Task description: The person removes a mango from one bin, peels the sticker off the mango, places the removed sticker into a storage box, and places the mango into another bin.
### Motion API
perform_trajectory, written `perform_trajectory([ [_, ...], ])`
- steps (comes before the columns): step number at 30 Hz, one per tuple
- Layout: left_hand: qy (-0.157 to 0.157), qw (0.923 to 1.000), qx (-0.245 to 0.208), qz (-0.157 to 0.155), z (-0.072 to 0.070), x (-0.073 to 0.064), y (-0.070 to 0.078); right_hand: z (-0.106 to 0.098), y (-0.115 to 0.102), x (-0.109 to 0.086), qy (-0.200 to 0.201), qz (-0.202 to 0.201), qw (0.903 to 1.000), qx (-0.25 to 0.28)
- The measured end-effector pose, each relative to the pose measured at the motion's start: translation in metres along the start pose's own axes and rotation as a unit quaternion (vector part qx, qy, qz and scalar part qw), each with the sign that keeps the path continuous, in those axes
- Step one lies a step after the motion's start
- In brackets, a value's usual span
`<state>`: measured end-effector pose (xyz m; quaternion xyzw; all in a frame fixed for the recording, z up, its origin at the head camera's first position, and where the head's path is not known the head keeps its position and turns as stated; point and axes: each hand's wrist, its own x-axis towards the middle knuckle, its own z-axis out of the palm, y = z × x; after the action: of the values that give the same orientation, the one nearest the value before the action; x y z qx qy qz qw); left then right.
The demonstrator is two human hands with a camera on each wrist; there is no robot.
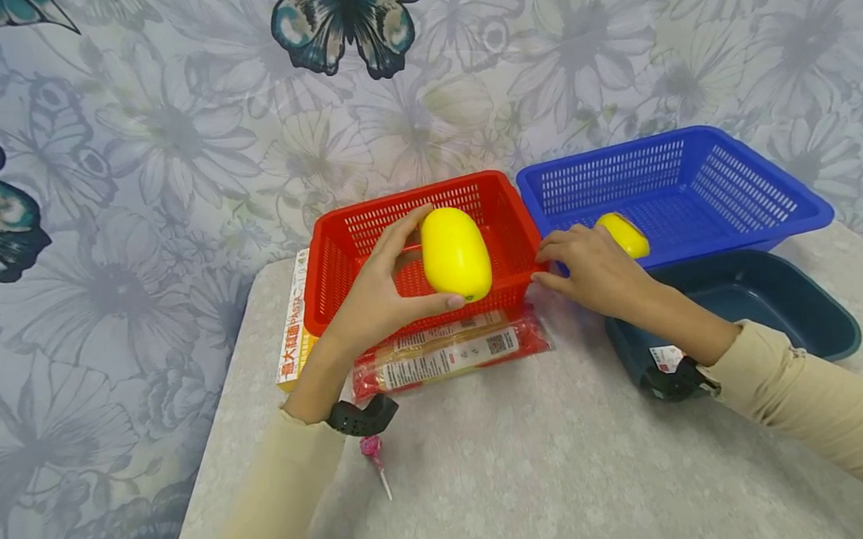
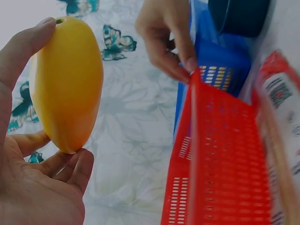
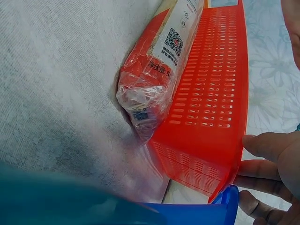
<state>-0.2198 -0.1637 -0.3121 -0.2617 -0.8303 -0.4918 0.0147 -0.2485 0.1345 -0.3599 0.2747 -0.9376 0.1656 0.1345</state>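
My left hand (image 1: 381, 294) holds a smooth, oblong yellow fruit (image 1: 456, 253) over the red plastic basket (image 1: 425, 312). In the left wrist view, the thumb presses the end of the fruit (image 2: 68, 89) with the small green spot; fingertips support the other end. My right hand (image 1: 597, 270) grips the red basket's front right corner, thumb and fingertips at its rim, as the right wrist view shows on the basket (image 3: 206, 89). Behind that hand, a second yellow item (image 1: 624, 235), partly hidden by it, lies in the blue basket (image 1: 619, 156).
A dark teal basin (image 1: 734, 298) stands at the right, under my right forearm. Clear-and-red packets of noodles (image 1: 448, 356) lie along the red basket's front. At its left is a pasta box (image 1: 294, 329). A pink lollipop (image 1: 372, 451) lies nearer me. A patterned wall rises behind.
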Motion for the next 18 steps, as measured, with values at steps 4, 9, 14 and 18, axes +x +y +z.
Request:
perform_trajectory([
  [4,0.001,0.9999,0.001,-0.014,-0.007,0.019,0.005,0.000,0.001,0.001,0.006,-0.011,0.9999,-0.003],
  [9,-0.001,0.9998,0.002,-0.021,-0.015,0.042,0.008,-0.001,0.000,0.002,0.010,-0.016,0.9998,-0.005],
  [14,-0.011,0.9994,0.016,-0.030,-0.018,0.063,0.005,0.000,0.000,0.001,0.007,-0.018,0.9998,-0.001],
  [18,-0.021,0.9982,0.039,-0.041,-0.018,0.079,0.000,0.001,-0.001,0.000,0.008,-0.017,0.9998,-0.002],
])
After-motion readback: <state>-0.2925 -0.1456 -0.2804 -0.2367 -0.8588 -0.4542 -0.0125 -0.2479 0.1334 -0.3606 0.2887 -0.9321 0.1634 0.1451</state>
